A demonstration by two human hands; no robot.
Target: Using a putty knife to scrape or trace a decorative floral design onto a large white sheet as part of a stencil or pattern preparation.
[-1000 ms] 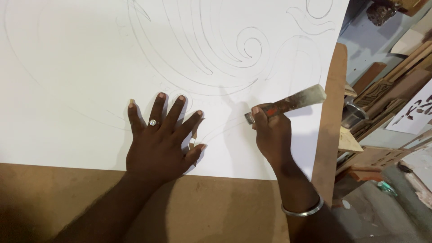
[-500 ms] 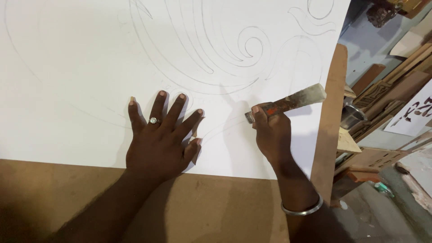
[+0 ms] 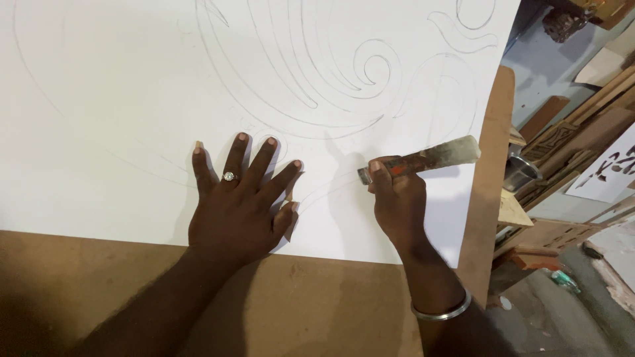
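A large white sheet (image 3: 119,86) with pencilled swirls and curved lines lies on a brown board (image 3: 317,297). My left hand (image 3: 241,198) presses flat on the sheet near its lower edge, fingers spread, a ring on one finger. My right hand (image 3: 397,201) grips a worn metal cutting tool (image 3: 430,157) with an orange mark on its handle. The tool's tip rests on a pencilled curve just right of my left hand. A metal bangle (image 3: 442,309) circles my right wrist.
The board's right edge (image 3: 486,192) runs down beside the sheet. Beyond it lie wooden offcuts and carved wood pieces (image 3: 569,139), a metal cup (image 3: 519,168), a white cut-out stencil (image 3: 605,168) and a grey floor (image 3: 569,317).
Both hands stay in nearly the same place. The tool's tip has crept slightly along the pencilled curve.
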